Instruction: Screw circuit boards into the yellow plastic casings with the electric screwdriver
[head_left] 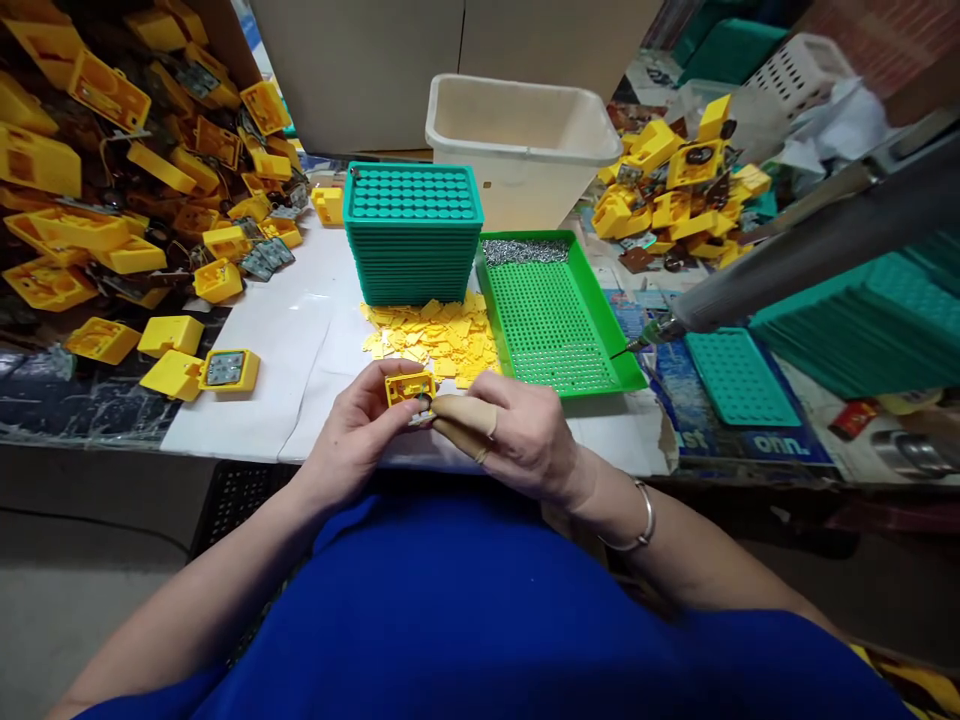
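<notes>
Close to the table's front edge, my left hand (358, 418) grips a small open yellow plastic case (409, 386), thumb across its near side. Inner ribs and a dark part show in the case; the thumb hides some of it. My right hand (529, 428) wears beige finger cots on two fingers. Those fingertips are closed at the case's lower right corner, and whatever lies between them is hidden. Just beyond both hands spreads a pile of flat yellow plastic pieces (442, 338).
Behind the pile rises a stack of teal trays (416, 240). A green tray (634, 375) holds many small metal screws. An electric screwdriver (720, 290) juts in from the right. Yellow cases (172, 335) heap up at left; more (675, 190) lie beyond a white bin (517, 180).
</notes>
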